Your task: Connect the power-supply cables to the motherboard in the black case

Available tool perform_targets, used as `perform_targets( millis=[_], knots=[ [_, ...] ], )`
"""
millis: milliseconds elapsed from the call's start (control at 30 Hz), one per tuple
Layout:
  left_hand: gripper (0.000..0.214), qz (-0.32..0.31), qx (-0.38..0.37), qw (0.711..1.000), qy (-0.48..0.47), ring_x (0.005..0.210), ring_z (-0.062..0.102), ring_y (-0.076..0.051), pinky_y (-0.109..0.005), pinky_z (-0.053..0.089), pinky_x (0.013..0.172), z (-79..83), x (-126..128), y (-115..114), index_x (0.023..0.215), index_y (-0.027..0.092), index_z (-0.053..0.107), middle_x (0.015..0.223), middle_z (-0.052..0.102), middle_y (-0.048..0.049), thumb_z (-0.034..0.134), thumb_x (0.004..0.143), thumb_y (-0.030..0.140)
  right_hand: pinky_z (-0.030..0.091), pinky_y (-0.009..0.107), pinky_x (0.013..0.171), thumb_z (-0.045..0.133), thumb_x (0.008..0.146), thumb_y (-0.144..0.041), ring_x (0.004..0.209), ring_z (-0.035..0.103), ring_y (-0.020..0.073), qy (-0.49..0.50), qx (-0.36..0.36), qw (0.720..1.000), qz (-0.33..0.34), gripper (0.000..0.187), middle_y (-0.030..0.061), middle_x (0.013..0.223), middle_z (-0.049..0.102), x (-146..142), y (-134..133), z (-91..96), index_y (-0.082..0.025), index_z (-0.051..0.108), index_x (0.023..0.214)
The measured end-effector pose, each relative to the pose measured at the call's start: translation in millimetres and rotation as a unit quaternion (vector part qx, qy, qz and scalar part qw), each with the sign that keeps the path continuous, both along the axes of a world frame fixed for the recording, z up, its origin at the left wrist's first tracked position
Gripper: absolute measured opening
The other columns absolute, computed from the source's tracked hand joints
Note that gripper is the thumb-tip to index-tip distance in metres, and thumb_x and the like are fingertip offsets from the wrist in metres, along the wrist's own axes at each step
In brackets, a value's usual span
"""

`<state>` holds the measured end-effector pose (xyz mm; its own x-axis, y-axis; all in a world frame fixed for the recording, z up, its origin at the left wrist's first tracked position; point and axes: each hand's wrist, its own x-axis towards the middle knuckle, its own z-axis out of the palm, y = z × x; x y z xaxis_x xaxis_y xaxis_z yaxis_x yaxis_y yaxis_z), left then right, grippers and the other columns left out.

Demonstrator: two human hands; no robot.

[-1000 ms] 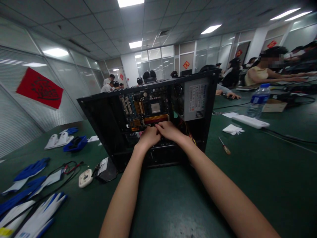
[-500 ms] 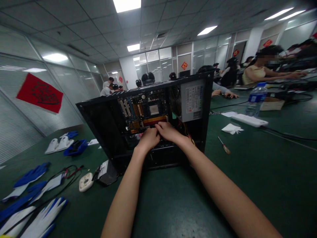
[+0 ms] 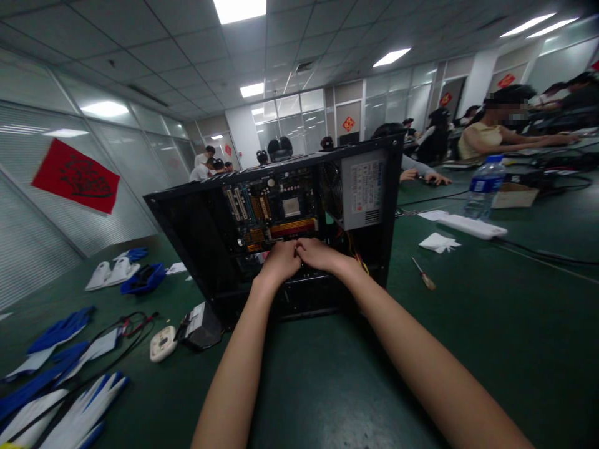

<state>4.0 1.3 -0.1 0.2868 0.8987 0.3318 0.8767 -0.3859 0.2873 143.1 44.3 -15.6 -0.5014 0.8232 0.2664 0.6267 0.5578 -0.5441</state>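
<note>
An open black computer case stands on the green table, its motherboard and grey power supply facing me. My left hand and my right hand are both inside the case, pressed together just below the orange and yellow memory slots. Their fingers are curled and closed; what they pinch is hidden behind the knuckles. Coloured wires run beside my right wrist.
A screwdriver, crumpled paper, a white power strip and a water bottle lie to the right. Left are blue-white gloves, a black drive, a white round part and cables. Other people sit at far tables.
My right hand has slid slightly down from the memory slots and now meets my left hand fingertip to fingertip. The view has barely shifted.
</note>
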Motion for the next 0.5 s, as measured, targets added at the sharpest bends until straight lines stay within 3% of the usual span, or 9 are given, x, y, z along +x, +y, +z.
perform_targets(
  millis=[167,500],
  knots=[
    [0.035,-0.009,-0.055,0.997,0.052,0.106,0.072,-0.03,-0.032,0.053,0.083,-0.4,0.1,-1.8,0.101,0.016,0.077,0.106,0.078,-0.0158,0.051,0.079,0.007,0.047,0.027,0.09,0.049,0.093,-0.013,0.109,0.069,0.0255,-0.036,-0.051,0.998,0.022,0.03,0.0168,0.12,0.074,0.4,-0.5,-2.8,-0.012,0.075,0.108],
    [0.035,-0.008,-0.041,0.998,0.049,0.104,0.072,-0.028,-0.031,0.052,0.083,0.4,1.3,-1.3,0.102,0.016,0.078,0.105,0.078,-0.0149,0.052,0.079,0.008,0.05,0.029,0.09,0.046,0.096,-0.017,0.108,0.071,0.0265,-0.083,-0.03,0.996,0.001,0.035,0.0194,0.121,0.073,0.6,-3.9,1.3,-0.01,0.076,0.112]
  ],
)
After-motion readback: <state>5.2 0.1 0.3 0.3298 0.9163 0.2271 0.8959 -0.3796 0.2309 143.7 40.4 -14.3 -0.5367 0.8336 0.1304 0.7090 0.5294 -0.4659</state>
